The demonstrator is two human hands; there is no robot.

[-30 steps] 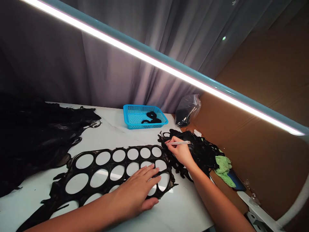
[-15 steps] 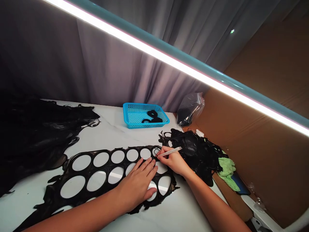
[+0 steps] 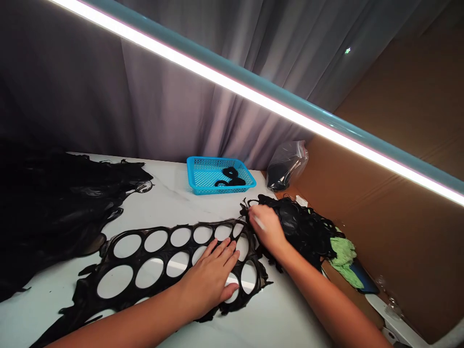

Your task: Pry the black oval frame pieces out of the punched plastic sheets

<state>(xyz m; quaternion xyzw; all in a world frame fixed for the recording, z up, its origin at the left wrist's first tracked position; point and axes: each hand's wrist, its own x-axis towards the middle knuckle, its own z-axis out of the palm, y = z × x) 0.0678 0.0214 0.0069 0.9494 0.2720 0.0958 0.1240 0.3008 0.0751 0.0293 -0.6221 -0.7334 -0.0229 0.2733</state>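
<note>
A thin black rubbery sheet (image 3: 139,265) with rows of round holes lies on the white table (image 3: 170,203). My left hand (image 3: 213,270) rests palm down on its right part, fingers outstretched and slightly apart. My right hand (image 3: 267,227) is closed around a slim pale stick-like tool (image 3: 259,222), just beyond the sheet's upper right corner. Its fingertips are at the near left edge of a heap of black scraps (image 3: 300,227). Whether they also pinch some black material is hidden. The corner hole nearest this hand looks narrow and stretched.
Several black rings lie in a blue plastic basket (image 3: 195,187) at the back. Right of it stands a clear bag (image 3: 288,166) with black contents. A large black pile (image 3: 65,208) covers the left side. A green cloth (image 3: 342,253) lies at right. A bright tube light (image 3: 217,79) crosses above.
My right hand has moved up and right from the sheet's corner to the scrap heap, still with the tool. The corner hole has become narrower. My left hand stays on the sheet.
</note>
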